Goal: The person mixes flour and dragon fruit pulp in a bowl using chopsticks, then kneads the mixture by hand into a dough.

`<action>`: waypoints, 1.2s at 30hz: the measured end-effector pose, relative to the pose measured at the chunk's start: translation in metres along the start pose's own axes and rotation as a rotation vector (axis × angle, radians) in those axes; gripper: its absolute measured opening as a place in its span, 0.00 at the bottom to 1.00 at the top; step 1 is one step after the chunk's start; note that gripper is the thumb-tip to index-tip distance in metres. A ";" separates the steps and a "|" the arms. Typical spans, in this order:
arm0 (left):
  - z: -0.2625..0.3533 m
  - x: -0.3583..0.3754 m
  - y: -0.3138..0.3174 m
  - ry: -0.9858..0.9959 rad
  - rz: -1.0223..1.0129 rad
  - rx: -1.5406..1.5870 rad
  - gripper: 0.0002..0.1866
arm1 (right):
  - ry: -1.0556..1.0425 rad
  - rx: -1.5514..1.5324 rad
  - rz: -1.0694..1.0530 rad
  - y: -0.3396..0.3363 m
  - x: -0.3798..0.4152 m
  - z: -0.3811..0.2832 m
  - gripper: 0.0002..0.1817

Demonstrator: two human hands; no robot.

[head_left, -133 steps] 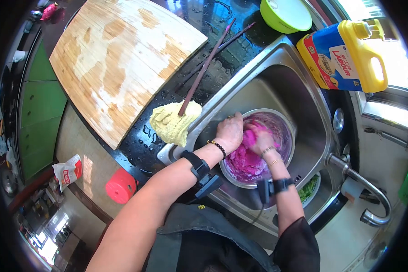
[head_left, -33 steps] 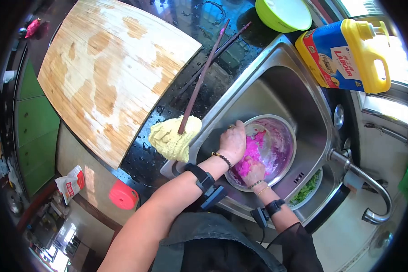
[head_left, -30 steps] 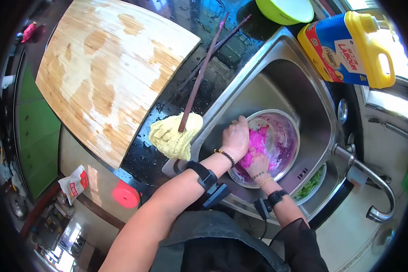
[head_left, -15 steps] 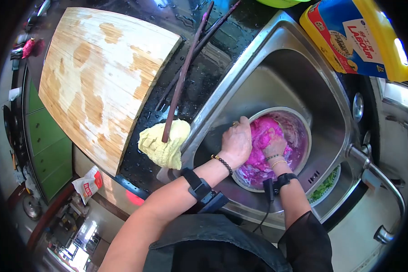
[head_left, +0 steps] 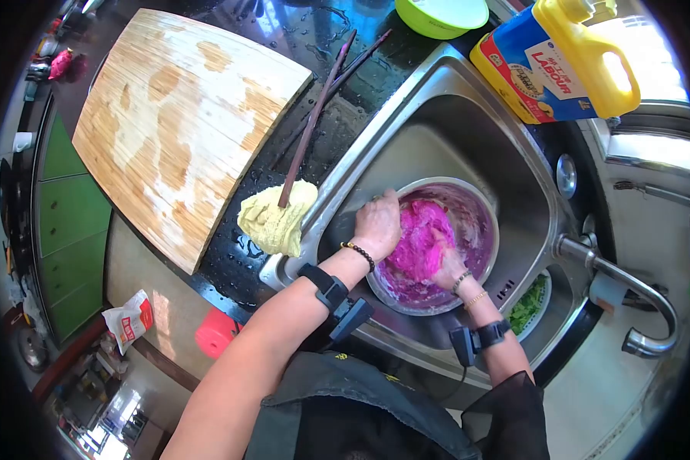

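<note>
A metal bowl (head_left: 495, 230) sits in the sink basin, its inner wall smeared with pink residue. My left hand (head_left: 378, 224) is closed on the bowl's left rim, its fingertips partly hidden. Inside lies a lump of wet, bright pink dough (head_left: 415, 239). My right hand (head_left: 446, 267) grips the dough's right side, with pink-stained fingers curled into it. Left of the sink, a pale yellow cloth (head_left: 272, 222) lies on the counter edge with one end of a dark chopstick (head_left: 314, 115) resting on it.
The steel sink (head_left: 429, 115) surrounds the bowl, with a faucet (head_left: 621, 284) at right. A second small basin holds chopped greens (head_left: 527, 307). A large wooden board (head_left: 176, 130) lies at left. A yellow detergent jug (head_left: 560, 69) and a green bowl (head_left: 441, 29) stand behind.
My right hand has shifted from pressing down in the dough to its lower right side, and the dough looks more gathered. My left hand stays at the rim. The view has shifted slightly.
</note>
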State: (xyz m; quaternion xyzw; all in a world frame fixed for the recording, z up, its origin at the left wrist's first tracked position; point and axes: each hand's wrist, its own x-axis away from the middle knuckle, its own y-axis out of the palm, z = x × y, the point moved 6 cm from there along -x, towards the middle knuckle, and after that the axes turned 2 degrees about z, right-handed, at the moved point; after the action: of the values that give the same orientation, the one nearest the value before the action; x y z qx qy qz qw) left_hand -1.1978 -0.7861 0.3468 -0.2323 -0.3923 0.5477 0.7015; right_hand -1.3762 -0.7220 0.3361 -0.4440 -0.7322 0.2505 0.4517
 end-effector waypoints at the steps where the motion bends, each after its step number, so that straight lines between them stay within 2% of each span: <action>1: 0.000 0.000 -0.001 -0.004 0.005 -0.003 0.12 | -0.096 0.022 -0.078 -0.005 0.008 -0.013 0.43; 2: 0.000 -0.001 -0.002 0.001 0.006 0.008 0.12 | -0.278 0.276 0.011 -0.014 0.016 -0.015 0.46; 3: -0.001 0.000 -0.002 -0.009 -0.009 0.031 0.12 | -0.275 0.286 0.011 -0.024 0.015 -0.021 0.46; 5: -0.001 -0.001 -0.003 -0.020 -0.017 0.055 0.13 | 0.020 0.263 -0.072 -0.048 0.001 -0.022 0.46; 6: -0.002 -0.001 -0.002 -0.019 -0.045 0.051 0.13 | -0.082 0.327 0.036 -0.041 -0.015 -0.007 0.44; 7: -0.002 -0.002 -0.003 -0.023 -0.070 0.045 0.13 | -0.098 0.328 0.041 -0.035 -0.035 -0.005 0.44; 9: -0.001 -0.001 -0.006 -0.032 -0.063 0.020 0.13 | 0.028 0.323 -0.060 -0.019 -0.075 0.003 0.40; 10: 0.001 -0.001 -0.009 -0.029 -0.054 -0.025 0.11 | 0.009 0.323 -0.063 -0.004 -0.091 0.004 0.40; 12: 0.001 -0.001 -0.007 -0.019 -0.020 -0.087 0.09 | 0.076 0.359 -0.151 0.031 -0.111 0.006 0.33; 13: 0.000 -0.001 -0.007 -0.025 -0.020 -0.084 0.09 | 0.073 0.362 -0.156 0.025 -0.110 -0.012 0.33; 15: 0.002 -0.001 -0.008 0.015 0.001 -0.055 0.09 | 0.219 0.381 -0.289 0.014 -0.096 -0.030 0.27; 17: 0.001 -0.002 -0.009 0.004 -0.002 -0.037 0.09 | 0.178 0.356 -0.235 0.018 -0.079 -0.019 0.24; 19: -0.001 -0.001 -0.006 -0.006 -0.012 -0.025 0.10 | -0.008 0.273 -0.120 0.014 -0.055 -0.026 0.23; 22: -0.001 0.000 -0.001 -0.014 -0.012 -0.017 0.10 | 0.010 0.258 -0.149 0.002 -0.012 -0.033 0.24; 24: 0.002 0.003 0.003 -0.012 -0.040 0.028 0.11 | -0.088 0.323 -0.094 -0.002 0.014 -0.036 0.21; 27: 0.009 0.006 0.003 0.014 -0.093 0.052 0.11 | 0.001 0.303 -0.107 0.001 0.041 -0.025 0.19; 32: 0.006 0.005 0.007 -0.004 -0.073 0.055 0.10 | 0.089 0.245 -0.080 0.026 0.035 -0.003 0.14; 36: 0.006 0.005 0.009 -0.001 -0.042 0.083 0.10 | 0.122 0.384 -0.171 0.056 0.020 -0.002 0.12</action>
State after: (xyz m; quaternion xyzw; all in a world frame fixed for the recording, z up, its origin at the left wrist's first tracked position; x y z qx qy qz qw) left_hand -1.2078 -0.7793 0.3448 -0.1943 -0.3744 0.5487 0.7218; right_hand -1.3550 -0.6774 0.3025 -0.3003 -0.6774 0.3187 0.5911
